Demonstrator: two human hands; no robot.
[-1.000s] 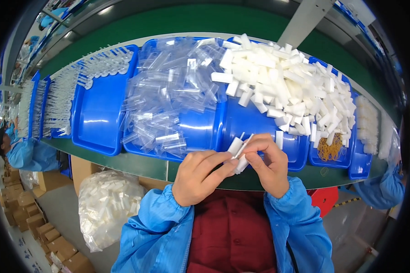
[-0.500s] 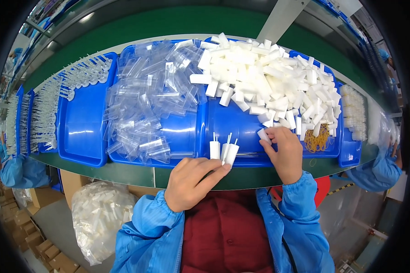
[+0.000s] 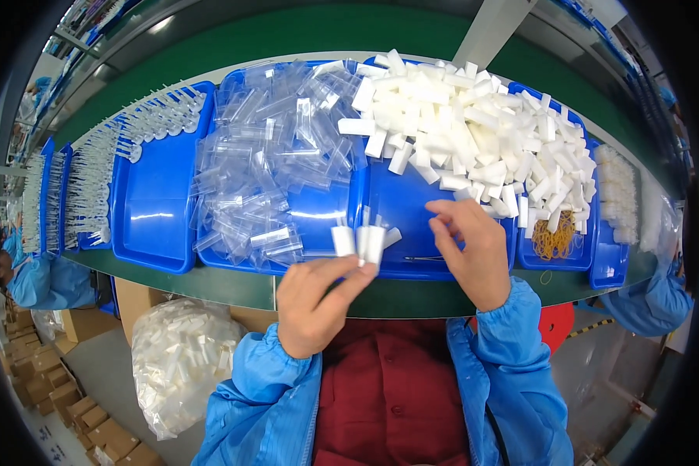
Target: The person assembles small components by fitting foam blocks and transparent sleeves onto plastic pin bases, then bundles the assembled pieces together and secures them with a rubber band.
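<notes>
My left hand (image 3: 316, 301) pinches a small bunch of white foam blocks (image 3: 371, 244) at their lower ends, over the front edge of the blue trays. Thin pale sticks poke up from their tops, slightly blurred. Beside the bunch is one tilted white block (image 3: 393, 237); whether it touches the bunch I cannot tell. My right hand (image 3: 471, 252) is empty, thumb and fingers apart, above the right-hand tray (image 3: 400, 194). Thin metal rods (image 3: 423, 258) lie at that tray's front. A large heap of white foam blocks (image 3: 481, 132) fills its back.
Clear plastic sleeves (image 3: 272, 147) are piled in the tray to the left. Farther left, white stemmed pieces (image 3: 93, 175) stand in rows. Yellow rubber bands (image 3: 553, 237) lie at the right. A bag of white pieces (image 3: 182, 361) sits below the table. Other people in blue work at both sides.
My right hand has let go of the white block it held, and its fingers have spread. My left hand has shifted a little left with its bunch. The view has turned slightly.
</notes>
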